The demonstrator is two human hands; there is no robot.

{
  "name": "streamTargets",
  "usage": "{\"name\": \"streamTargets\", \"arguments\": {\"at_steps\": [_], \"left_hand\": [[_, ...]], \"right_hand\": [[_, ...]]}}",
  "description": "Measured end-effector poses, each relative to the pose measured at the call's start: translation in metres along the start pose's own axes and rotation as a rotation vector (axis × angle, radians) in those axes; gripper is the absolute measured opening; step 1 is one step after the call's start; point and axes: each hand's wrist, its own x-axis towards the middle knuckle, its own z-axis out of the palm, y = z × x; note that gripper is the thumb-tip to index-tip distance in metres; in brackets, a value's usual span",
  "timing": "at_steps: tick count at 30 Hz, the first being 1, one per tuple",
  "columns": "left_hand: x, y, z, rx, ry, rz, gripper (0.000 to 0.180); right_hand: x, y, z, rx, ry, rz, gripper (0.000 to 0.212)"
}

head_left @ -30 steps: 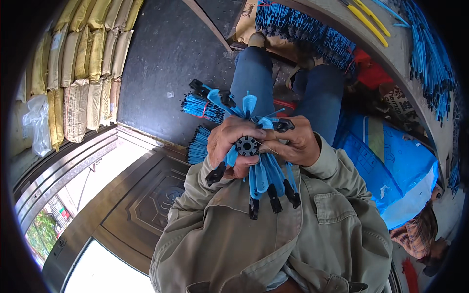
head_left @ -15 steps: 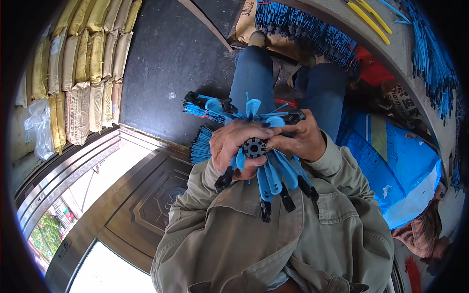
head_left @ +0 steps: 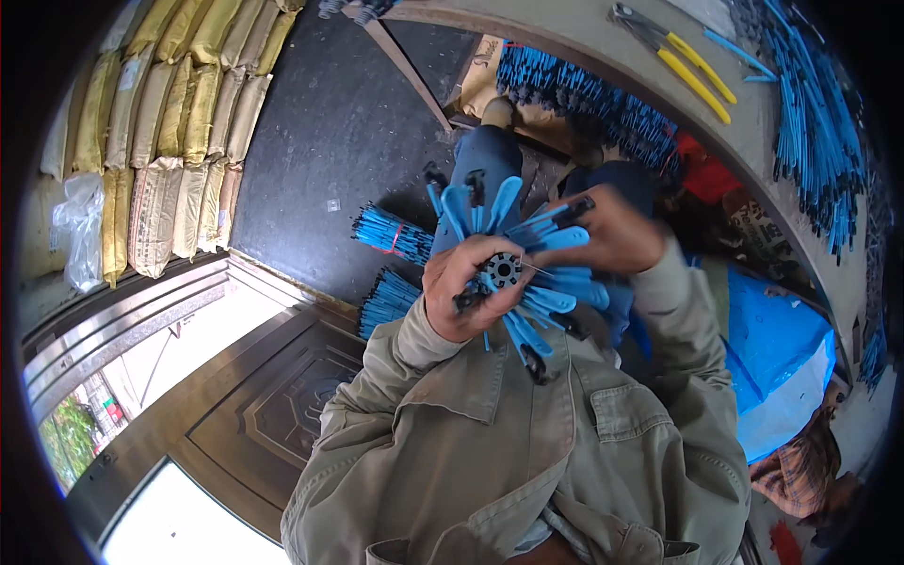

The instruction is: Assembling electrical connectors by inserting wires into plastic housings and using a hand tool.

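My left hand [head_left: 457, 287] is wrapped round a black slotted hub [head_left: 506, 270], its round end facing up between thumb and fingers. Flat blue arms [head_left: 556, 299] with black end pieces fan out from the hub on all sides. A thin, pale wire-like strand shows beside the hub. My right hand [head_left: 617, 231], smeared by motion, is raised just right of the hub, among the right-hand blue arms. Its fingers look curled together, and what they hold cannot be made out. Below the left hand, the strips' lower ends hang over my jacket front.
Tied bundles of blue rods [head_left: 395, 235] lie left of my legs. More rods are piled under the bench [head_left: 565, 71] and on the bench top [head_left: 815, 141], near yellow-handled pliers [head_left: 692, 71]. A blue sheet [head_left: 777, 330] is at right. Stacked sacks [head_left: 160, 141] stand at left.
My right hand has drawn away from the hub, up and to the right. The left hand keeps its grip, and the blue arms have shifted round the hub. The view has tilted slightly.
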Motion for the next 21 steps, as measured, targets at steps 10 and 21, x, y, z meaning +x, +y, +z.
{"name": "streamTargets", "arguments": {"at_steps": [10, 21], "left_hand": [[0.008, 0.002, -0.002, -0.034, -0.007, -0.025, 0.026], [0.017, -0.003, -0.027, -0.293, -0.243, -0.338, 0.029]], "right_hand": [[0.000, 0.022, -0.159, -1.464, 0.835, -0.156, 0.028], [-0.059, -0.040, -0.052, -0.755, 0.462, -0.292, 0.021]]}}
